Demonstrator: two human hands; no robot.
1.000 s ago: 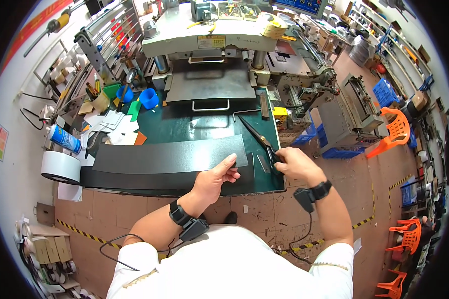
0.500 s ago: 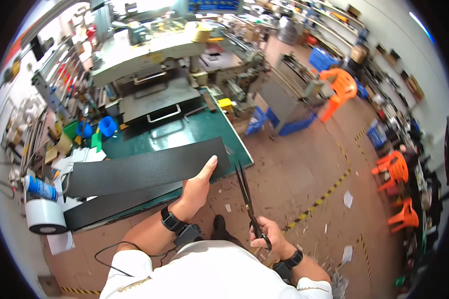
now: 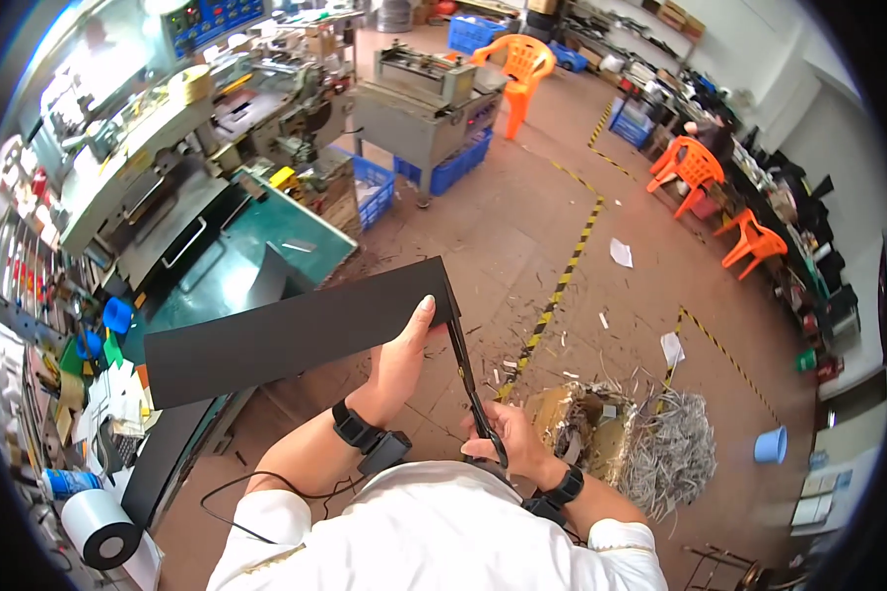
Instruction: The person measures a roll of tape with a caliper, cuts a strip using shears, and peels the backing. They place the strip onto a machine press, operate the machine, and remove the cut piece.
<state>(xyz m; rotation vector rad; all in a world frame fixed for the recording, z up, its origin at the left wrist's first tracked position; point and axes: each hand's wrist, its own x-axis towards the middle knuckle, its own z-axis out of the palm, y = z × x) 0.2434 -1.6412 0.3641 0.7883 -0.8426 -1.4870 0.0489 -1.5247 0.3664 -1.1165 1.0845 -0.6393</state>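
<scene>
My left hand [image 3: 404, 353] grips a long black sheet [image 3: 286, 330] near its right end, thumb on top and fingers underneath. The sheet is held up in front of me, its left part near the workbench. In my right hand [image 3: 508, 438] is a pair of long dark scissors [image 3: 468, 384], fingers closed round the handles. Their blades lie along the sheet's right edge, close to my left thumb; whether they are cutting I cannot tell. A second black sheet [image 3: 172, 448] lies on the bench's near end.
The green-topped bench [image 3: 310, 222] with a press stands left. A white roll [image 3: 101, 527] sits at its near end. On the floor at right are a scrap-filled box [image 3: 586, 428], a heap of grey strips [image 3: 675, 453] and a blue bucket [image 3: 771, 445]. Orange chairs [image 3: 685, 169] stand farther off.
My view has turned right, away from the bench, with the sheet carried along. The scissors, formerly apart from the sheet with blades parted, now meet its right edge.
</scene>
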